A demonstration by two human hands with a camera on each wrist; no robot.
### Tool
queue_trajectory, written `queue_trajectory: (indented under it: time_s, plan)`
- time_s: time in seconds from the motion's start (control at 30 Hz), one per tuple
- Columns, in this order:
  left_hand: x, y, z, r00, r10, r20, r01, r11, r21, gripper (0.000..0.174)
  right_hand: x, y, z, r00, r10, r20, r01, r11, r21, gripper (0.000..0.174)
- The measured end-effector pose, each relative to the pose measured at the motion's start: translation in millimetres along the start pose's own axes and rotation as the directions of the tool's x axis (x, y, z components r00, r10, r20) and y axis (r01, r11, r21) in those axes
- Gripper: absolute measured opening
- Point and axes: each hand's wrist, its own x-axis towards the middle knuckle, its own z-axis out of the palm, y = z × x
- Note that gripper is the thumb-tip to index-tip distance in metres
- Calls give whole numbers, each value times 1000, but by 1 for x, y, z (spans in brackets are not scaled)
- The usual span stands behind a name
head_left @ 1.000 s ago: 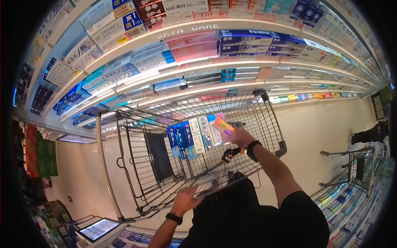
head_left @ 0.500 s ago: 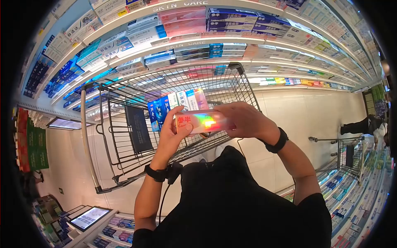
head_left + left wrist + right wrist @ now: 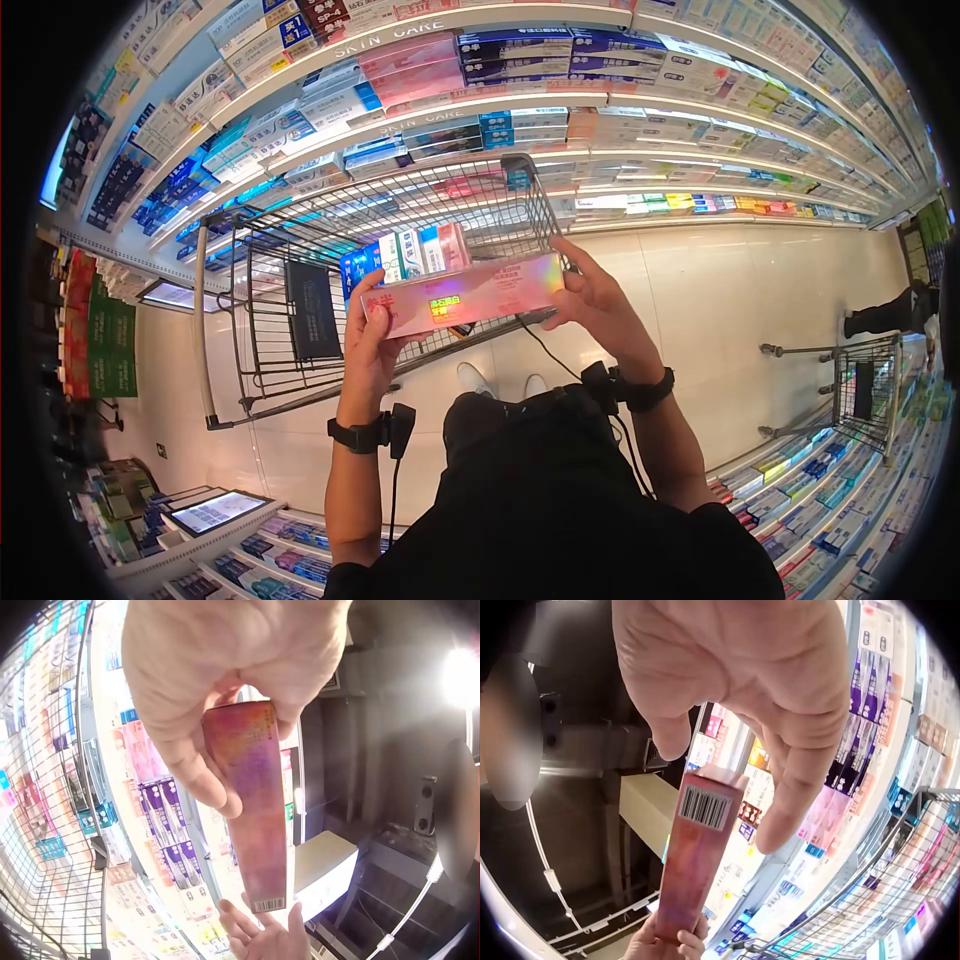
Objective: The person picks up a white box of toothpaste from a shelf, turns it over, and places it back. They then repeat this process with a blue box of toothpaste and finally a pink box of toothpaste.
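A long, shiny pink toothpaste box lies level in front of my body, its printed face towards the head camera. My left hand grips its left end, thumb on the front and fingers behind. At the other end my right hand has thumb and fingers spread around the box. In the right wrist view, the barcode end of the box sits between the parted fingers. Behind the held box, several blue, white and pink boxes stand in the wire shopping cart.
Lit shelves packed with boxed goods curve across the far side. A second cart stands on the right, near a person's dark-clothed legs. Behind on the left is a lit screen, with more stocked shelves at lower right.
The right hand brought the toothpaste box up from the cart towards my body, and the left hand left the cart's side to take its end. The box has turned, and the right hand's fingers have spread.
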Motion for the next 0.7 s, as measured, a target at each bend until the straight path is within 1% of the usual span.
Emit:
queue_trajectory:
  time_s: [0.03,0.07,0.1,0.13,0.23,0.33,0.4,0.5,0.53,0.6,0.7]
  plan:
    - [-4,-2,6,1000,14,-10,-14,1000,10,70,-4,0,-2,999,35,-2,-35,999,-33,66]
    - [-14,-15,22,999,41,-19,-40,999,23,70,-18,3,-16,999,35,18,-34,999,-37,63]
    - [-16,-14,25,998,54,-29,-53,998,33,71,-19,-1,-17,998,47,32,-45,998,-39,60]
    - [-18,-15,25,997,74,-16,-74,997,22,66,-21,-3,-19,997,58,46,-56,998,-42,57]
    - [-24,-16,22,994,113,8,-112,994,-12,56,-31,0,-21,998,-49,40,52,996,-68,51]
    - [-32,-21,40,993,120,-17,-120,992,-35,52,-42,1,-33,985,-172,33,172,985,-8,55]
    - [-35,-18,52,992,119,-52,-121,992,-38,49,-42,2,-35,980,-197,43,196,980,21,56]
    - [-37,-20,60,990,128,-57,-131,990,-59,48,-46,2,-41,977,-211,35,209,977,41,56]
    - [-39,-32,69,992,120,-50,-124,990,-74,50,-54,7,-55,975,-220,37,219,975,43,57]
    - [-37,-28,61,996,80,-41,-85,990,-114,54,-52,5,-47,976,-219,17,218,975,31,57]
    - [-37,-15,58,997,38,-71,-44,995,-89,63,-46,3,-35,973,-228,24,227,974,14,58]
